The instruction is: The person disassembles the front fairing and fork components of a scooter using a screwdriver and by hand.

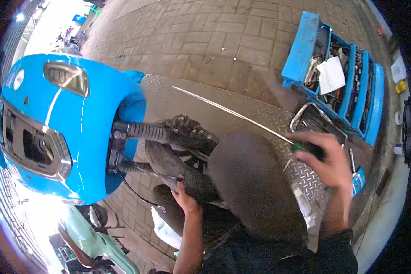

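Gripping a long, silver-shafted, green-handled screwdriver [242, 117], my right fingers [317, 138] curl closed; my left fingers [181, 188] sit near a black ribbed fork leg [139, 168], opening unclear.

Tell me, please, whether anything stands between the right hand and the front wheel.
Yes: in this view, the person's dark-clad knee lies between the right hand, which holds the screwdriver, and the front wheel.

Scooter [100, 102] left, toolbox [302, 48] right, screwdriver [246, 119] between.
Paper [332, 75] on toolbox; tray [325, 122] just beside it; second scooter [93, 239] lower left.
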A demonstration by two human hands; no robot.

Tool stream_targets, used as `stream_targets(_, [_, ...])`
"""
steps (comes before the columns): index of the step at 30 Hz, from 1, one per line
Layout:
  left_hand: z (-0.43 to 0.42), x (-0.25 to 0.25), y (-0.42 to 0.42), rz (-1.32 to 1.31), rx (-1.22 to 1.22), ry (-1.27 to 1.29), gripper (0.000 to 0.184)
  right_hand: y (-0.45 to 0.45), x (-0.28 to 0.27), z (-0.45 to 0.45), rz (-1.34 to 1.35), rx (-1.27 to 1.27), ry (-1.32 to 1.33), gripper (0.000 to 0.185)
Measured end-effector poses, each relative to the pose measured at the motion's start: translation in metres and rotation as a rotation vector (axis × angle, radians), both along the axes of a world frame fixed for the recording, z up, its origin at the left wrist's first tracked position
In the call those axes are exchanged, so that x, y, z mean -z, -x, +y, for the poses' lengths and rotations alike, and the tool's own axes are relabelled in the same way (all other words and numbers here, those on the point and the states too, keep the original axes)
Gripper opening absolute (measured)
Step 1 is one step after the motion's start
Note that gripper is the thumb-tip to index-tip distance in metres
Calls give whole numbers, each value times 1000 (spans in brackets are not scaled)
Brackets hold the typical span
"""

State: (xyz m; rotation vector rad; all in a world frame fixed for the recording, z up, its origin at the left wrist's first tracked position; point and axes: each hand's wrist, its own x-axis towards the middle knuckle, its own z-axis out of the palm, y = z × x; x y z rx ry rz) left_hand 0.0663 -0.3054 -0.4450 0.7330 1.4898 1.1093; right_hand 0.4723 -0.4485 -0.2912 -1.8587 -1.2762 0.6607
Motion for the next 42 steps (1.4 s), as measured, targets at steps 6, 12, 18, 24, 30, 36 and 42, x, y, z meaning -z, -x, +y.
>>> stream_targets(6, [-15,-25,-14,64,-52,64,78,28,122,117,391,-221,-55,34])
stream_targets(12, [-21,-16,-12,121,-63,52,79,81,111,157,412,-209,-285,31])
stream_targets(18, [-20,-15,-9,122,-69,41,79,87,97,168,411,-218,-287,30])
stream_targets(24, [-20,-15,-7,119,-62,34,80,93,100,172,419,-200,-291,30])
stream_targets(30, [-21,-14,-4,117,-61,30,81,103,100,175,452,-201,-288,30])
stream_targets(36, [-22,-13,2,120,-56,22,81,105,102,177,440,-201,-290,30])
stream_targets(42, [-21,-10,4,120,-54,12,82,107,109,179,653,-194,-145,35])
